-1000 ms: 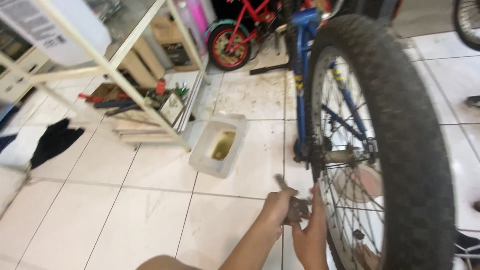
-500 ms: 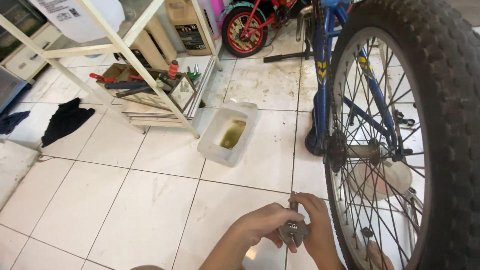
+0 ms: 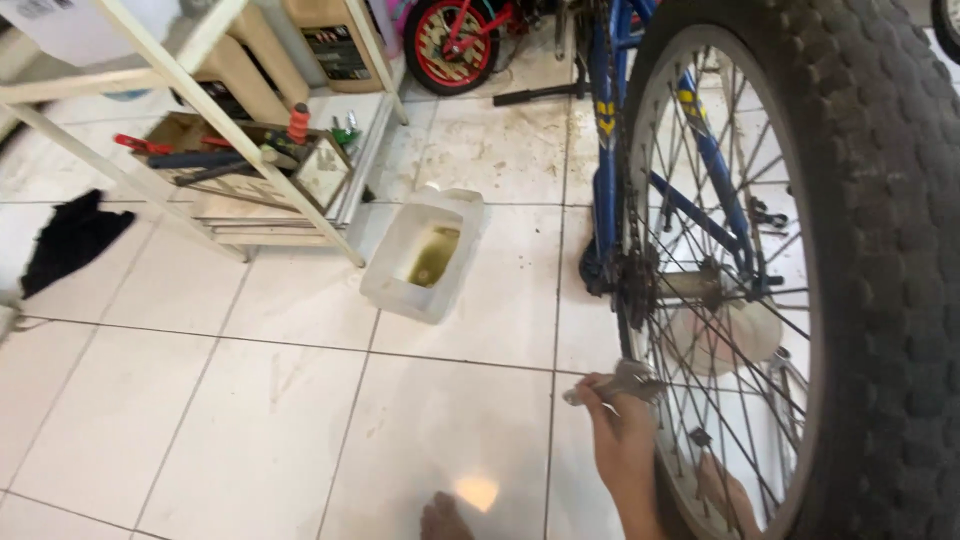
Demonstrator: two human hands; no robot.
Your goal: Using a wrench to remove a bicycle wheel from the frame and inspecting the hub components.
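Note:
My left hand [image 3: 622, 432] is closed around a grey metal wrench [image 3: 615, 385], held low beside the rear wheel [image 3: 880, 300] of a blue bicycle [image 3: 605, 130]. The wrench head sits next to the spokes, just below the rusty sprocket and chain [image 3: 625, 275]. My right hand [image 3: 727, 490] is on the far side of the wheel, seen only through the spokes, and its grip is unclear. The wheel has a thick black knobbly tyre and fills the right side of the head view.
A cut-open white plastic jug [image 3: 392, 270] with yellowish liquid lies on the tiled floor. A metal rack [image 3: 215, 130] with tools stands at the upper left, a black cloth [image 3: 75, 235] beside it. A small red bicycle [image 3: 455, 40] is at the back. My toes [image 3: 445, 515] show at the bottom.
Both hands were together on the wrench; now only my left hand holds it, and my right hand has gone behind the spokes. The view has moved closer to the wheel.

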